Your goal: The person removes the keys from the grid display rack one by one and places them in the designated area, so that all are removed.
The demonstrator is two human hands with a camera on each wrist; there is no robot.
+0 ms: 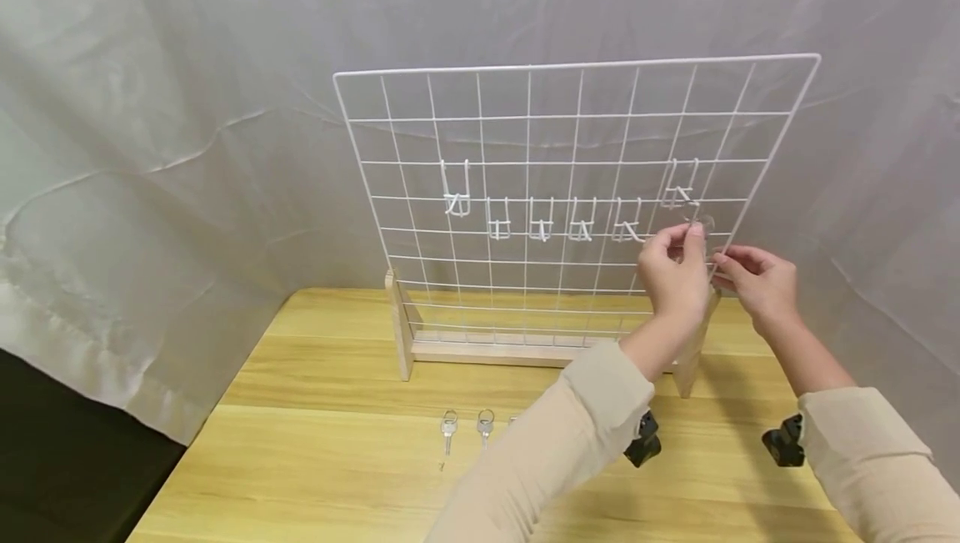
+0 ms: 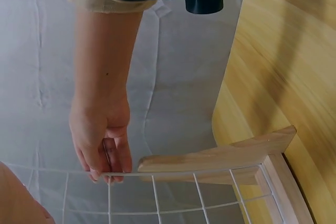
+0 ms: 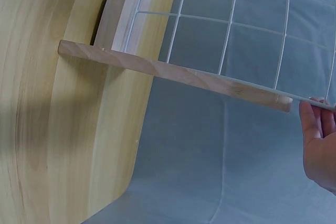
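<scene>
A white wire grid panel (image 1: 551,138) stands upright in a wooden stand (image 1: 495,351). Near its right side, my left hand (image 1: 677,272) pinches a thin metal key ring (image 1: 705,222) between thumb and fingers, right beneath the upper right hook (image 1: 681,194). Whatever hangs from the ring is hidden by that hand. My right hand (image 1: 761,284) holds the panel's right edge wire; the right wrist view shows its thumb and fingers (image 3: 310,121) on either side of that wire, just above the stand's wooden upright (image 3: 184,74).
Several more white hooks (image 1: 540,230) hang in a row on the grid, and another hook (image 1: 457,203) sits higher at left. On the table (image 1: 315,443) lie a key with a ring (image 1: 448,428) and a second key (image 1: 485,424); my left sleeve (image 1: 555,451) covers part of the row.
</scene>
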